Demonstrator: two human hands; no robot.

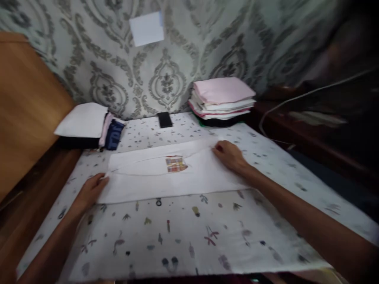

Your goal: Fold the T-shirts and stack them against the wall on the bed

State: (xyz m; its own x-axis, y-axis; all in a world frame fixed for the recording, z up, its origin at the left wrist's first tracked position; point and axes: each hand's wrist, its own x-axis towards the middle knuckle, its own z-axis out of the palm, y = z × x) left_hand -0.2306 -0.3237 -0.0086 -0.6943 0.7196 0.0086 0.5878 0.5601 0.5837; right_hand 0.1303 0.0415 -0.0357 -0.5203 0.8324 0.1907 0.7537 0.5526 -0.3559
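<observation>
On the desk point(148, 236), which has a patterned cover, one white cloth point(142, 187) lies in a long, wide band, with a coloured print point(177, 165) near its middle. The left hand point(88, 191) is at the left end of the cloth, thumb and fingers nearly closed, and it seems to pinch the edge there. The right hand point(231, 156) has curled fingers and seems to pinch the cloth at the far side, toward its right end; how firm either hold is, I cannot tell. Some creases run lengthwise from the left end toward the print, so a light and equal pull between both hands would suit, in line with the band and low to the desk. Too strong pull could make the corners become pointed, or bend the far edge. It would be good to keep the layers held together, and to smooth the wrinkled part near the print softly with a flat palm, from the middle outward.
</observation>
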